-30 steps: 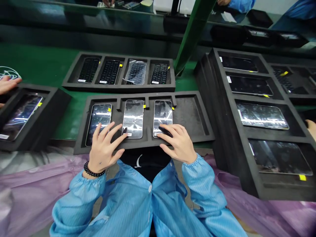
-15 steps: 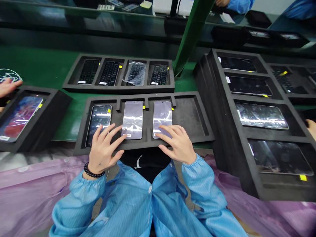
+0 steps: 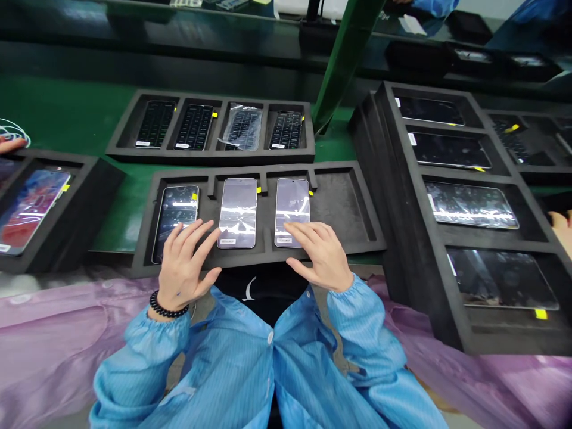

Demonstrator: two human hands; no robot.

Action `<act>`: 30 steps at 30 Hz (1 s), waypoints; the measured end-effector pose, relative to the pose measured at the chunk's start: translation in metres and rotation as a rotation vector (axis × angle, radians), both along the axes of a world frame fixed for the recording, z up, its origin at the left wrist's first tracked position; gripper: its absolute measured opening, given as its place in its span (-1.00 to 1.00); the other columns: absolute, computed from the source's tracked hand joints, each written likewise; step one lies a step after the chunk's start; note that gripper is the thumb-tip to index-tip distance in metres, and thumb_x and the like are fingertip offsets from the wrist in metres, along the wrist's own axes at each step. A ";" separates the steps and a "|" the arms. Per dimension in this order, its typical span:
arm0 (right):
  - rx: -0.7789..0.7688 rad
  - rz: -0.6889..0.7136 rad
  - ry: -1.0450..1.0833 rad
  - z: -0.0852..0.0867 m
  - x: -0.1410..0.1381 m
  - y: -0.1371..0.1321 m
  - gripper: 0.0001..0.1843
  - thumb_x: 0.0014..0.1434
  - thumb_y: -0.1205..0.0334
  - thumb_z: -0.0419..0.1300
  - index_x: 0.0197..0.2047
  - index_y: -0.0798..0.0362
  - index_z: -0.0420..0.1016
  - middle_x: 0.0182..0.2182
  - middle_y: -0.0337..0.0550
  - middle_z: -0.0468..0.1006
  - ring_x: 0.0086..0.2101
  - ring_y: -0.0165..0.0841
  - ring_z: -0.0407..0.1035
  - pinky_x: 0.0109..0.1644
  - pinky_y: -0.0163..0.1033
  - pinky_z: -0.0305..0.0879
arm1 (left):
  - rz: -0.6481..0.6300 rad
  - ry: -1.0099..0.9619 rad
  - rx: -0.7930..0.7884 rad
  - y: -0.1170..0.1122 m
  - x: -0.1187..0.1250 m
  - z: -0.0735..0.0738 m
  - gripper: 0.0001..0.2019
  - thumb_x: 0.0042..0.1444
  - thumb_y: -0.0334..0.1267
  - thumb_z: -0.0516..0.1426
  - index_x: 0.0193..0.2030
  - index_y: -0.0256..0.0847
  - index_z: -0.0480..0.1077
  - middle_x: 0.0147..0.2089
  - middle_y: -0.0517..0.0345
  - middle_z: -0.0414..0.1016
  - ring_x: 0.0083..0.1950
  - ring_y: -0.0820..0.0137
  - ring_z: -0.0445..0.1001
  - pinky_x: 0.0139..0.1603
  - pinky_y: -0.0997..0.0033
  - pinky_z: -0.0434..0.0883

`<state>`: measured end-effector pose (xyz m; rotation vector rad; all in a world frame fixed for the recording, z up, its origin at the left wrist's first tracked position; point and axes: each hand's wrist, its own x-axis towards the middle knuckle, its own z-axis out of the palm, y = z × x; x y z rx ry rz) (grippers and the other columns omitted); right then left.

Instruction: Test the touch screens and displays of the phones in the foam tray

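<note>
On the green workbench (image 3: pixel 67 89) right in front of you, a black foam tray (image 3: pixel 344 205) holds three smartphones side by side. Your left hand (image 3: pixel 184 262), fingers spread, reaches over the lower part of the leftmost smartphone (image 3: pixel 179 201), whose screen is dark; its index finger comes to the lower left edge of the middle smartphone (image 3: pixel 238 205), which is lit pale lilac. Your right hand (image 3: pixel 322 253) keeps its fingers close together and its thumb apart, over the bottom of the third smartphone (image 3: pixel 292 199), also lit. You cannot tell how firmly either hand touches the glass. Behind sits a rear tray (image 3: pixel 210 158) of four dark phones, one under clear film (image 3: pixel 242 128). To your right stands a tray stack (image 3: pixel 496 326); at the left edge, a co-worker's hand (image 3: pixel 12 145) is beside a white cable (image 3: pixel 20 131).
</note>
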<state>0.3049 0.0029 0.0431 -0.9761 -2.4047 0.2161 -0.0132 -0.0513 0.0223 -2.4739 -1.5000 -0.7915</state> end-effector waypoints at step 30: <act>-0.031 -0.005 0.020 -0.002 -0.001 -0.001 -0.38 0.37 -0.07 0.07 0.38 0.02 0.23 0.13 -0.06 0.56 0.05 -0.16 0.40 0.17 0.00 0.27 | 0.007 0.048 0.021 -0.001 0.001 0.001 -0.39 0.34 0.04 -0.15 0.44 -0.17 0.17 0.34 -0.19 0.32 0.43 0.05 0.24 0.47 -0.07 0.16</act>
